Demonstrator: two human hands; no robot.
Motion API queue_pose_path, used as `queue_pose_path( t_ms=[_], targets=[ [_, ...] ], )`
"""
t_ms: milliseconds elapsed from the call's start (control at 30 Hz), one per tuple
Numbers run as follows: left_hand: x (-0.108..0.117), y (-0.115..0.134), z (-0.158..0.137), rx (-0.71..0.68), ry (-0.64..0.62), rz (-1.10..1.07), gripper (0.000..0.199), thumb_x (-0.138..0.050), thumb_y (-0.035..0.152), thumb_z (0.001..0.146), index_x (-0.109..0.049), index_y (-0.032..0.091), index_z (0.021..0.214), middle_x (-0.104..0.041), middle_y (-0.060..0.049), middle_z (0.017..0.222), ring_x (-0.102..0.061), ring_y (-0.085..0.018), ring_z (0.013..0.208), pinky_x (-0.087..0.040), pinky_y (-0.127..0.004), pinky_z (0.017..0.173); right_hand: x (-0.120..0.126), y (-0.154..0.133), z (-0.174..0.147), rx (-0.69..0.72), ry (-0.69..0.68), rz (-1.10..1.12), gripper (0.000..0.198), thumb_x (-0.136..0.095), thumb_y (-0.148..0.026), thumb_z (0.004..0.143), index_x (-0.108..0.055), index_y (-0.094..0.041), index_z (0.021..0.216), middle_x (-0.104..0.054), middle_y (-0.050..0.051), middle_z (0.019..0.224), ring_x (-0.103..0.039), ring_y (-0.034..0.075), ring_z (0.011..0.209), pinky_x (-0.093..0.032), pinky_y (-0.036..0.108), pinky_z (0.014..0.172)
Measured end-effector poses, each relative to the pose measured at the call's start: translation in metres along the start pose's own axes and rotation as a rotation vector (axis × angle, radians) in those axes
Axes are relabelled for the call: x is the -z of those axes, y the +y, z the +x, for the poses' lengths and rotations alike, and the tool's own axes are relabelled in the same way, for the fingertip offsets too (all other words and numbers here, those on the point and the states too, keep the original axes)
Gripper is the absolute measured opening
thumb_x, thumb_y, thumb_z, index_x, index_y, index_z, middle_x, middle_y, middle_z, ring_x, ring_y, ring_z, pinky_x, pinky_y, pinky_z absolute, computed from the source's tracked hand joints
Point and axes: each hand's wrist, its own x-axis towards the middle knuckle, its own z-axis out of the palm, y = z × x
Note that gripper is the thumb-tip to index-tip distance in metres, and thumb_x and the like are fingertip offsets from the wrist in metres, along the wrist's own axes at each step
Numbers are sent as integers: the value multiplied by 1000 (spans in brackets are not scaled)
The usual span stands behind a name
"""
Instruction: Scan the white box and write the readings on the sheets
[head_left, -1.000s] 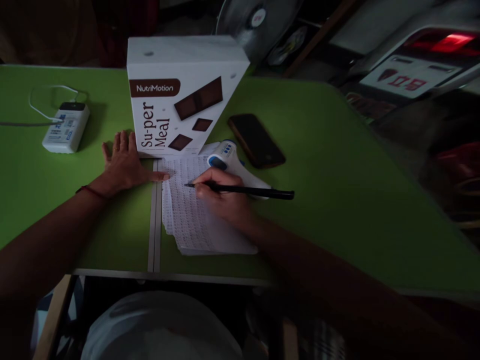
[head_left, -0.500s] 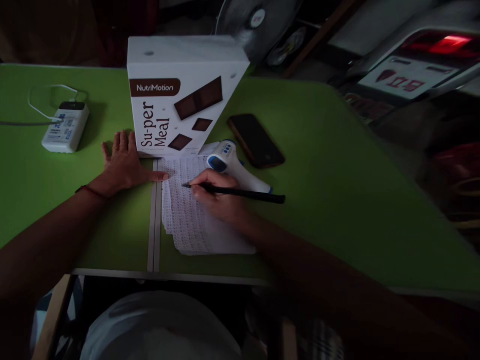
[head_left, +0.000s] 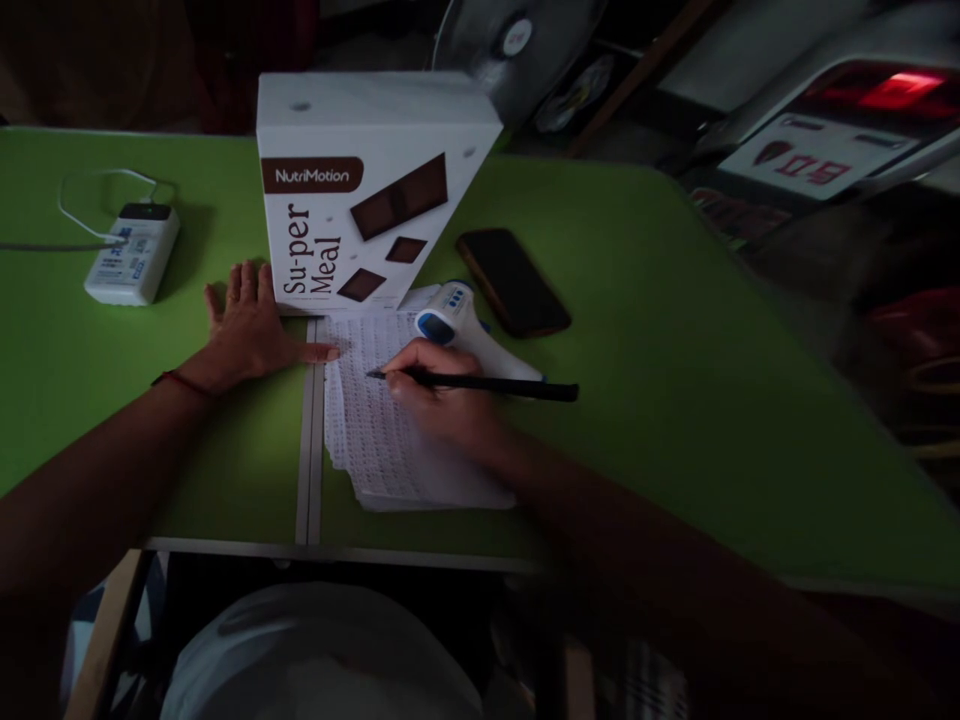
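Little but the black pen (head_left: 517, 385) has moved: against the frame half a second ago, its rear end sits slightly farther right. It should handle as light, stiff and smooth, best held near the tip. There the right hand (head_left: 454, 405) pinches it between thumb and fingers, the tip poking out left of that grip over the written paper stack (head_left: 382, 450); contact is hard to tell. Those sheets look thin and easily creased, best pressed near an edge. The left hand (head_left: 251, 335) spreads on the green surface (head_left: 637, 400), thumb reaching the paper's left edge.
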Motion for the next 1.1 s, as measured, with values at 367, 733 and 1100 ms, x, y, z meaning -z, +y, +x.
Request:
queue_pose_path(
  t_ms=[367, 733, 1100],
  targets=[
    [-3, -3, 2, -23, 21, -36, 155, -69, 98, 54, -9, 13, 169, -3, -21, 175, 1, -48, 161, 2, -66, 127, -1, -2, 1, 14, 23, 17, 6, -59, -19, 75, -58, -24, 71, -59, -4, 60, -49, 12, 53, -40, 26, 51],
    [-1, -1, 1, -12, 27, -15, 156, -71, 95, 55, -9, 9, 168, -5, -23, 174, 0, -46, 161, 0, -65, 128, 0, -4, 0, 2, 47, 1, 6, -58, -19, 74, -56, -23, 69, -57, -3, 59, -48, 12, 52, -42, 26, 50],
    [0, -1, 0, -13, 18, -22, 154, -71, 96, 55, -9, 14, 169, -5, -22, 175, 2, -50, 160, 0, -66, 128, 0, -1, 0, 8, 83, -13, 6, -58, -22, 75, -57, -24, 69, -58, -3, 59, -49, 12, 52, -41, 27, 51]
  ],
)
